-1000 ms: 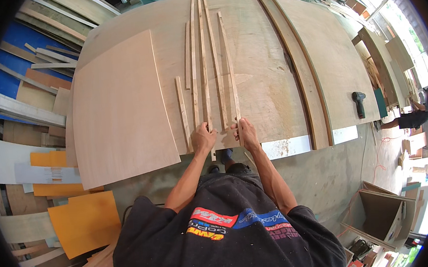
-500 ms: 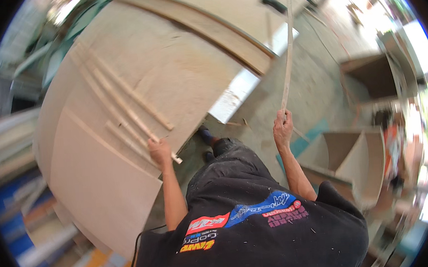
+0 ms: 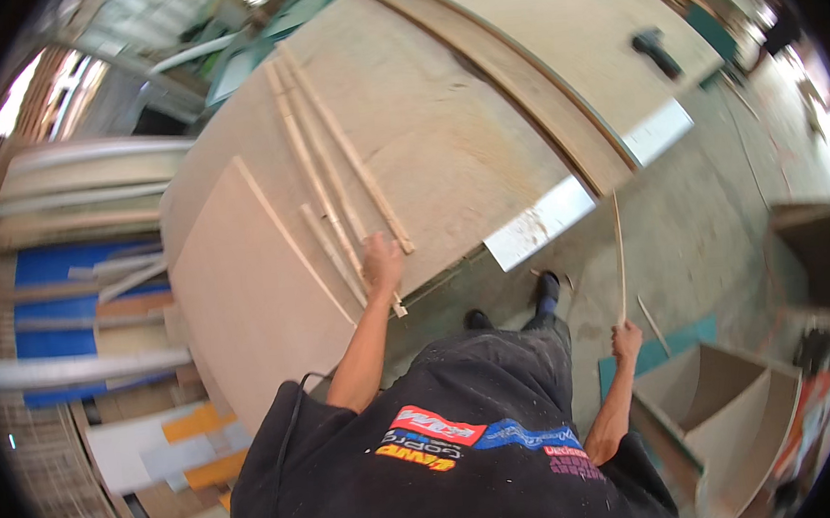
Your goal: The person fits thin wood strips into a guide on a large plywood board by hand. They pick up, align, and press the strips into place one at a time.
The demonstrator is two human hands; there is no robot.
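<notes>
In my right hand (image 3: 626,340), off the table's edge, a long thin wooden strip (image 3: 620,264) is gripped near its lower end and points away from me. My left hand (image 3: 383,263) is over the near ends of several pale wooden strips (image 3: 350,153) on a large brown board (image 3: 455,141). One strip's end (image 3: 399,309) sticks out below that hand. The left fingers are blurred and partly hidden, so their grip does not show. A shorter strip (image 3: 331,250) lies to the left of the hand.
A long curved wooden piece (image 3: 518,83) lies across the board, with a dark power tool (image 3: 657,53) beyond it. White panels (image 3: 540,223) jut from the board's edge. At right, a divided wooden box (image 3: 719,401) stands on the floor; stacked boards (image 3: 93,200) fill the left.
The view has swung, so the board and strips sit further right. My right hand has lowered with its strip toward the floor side; my left hand stays at the strips' near ends.
</notes>
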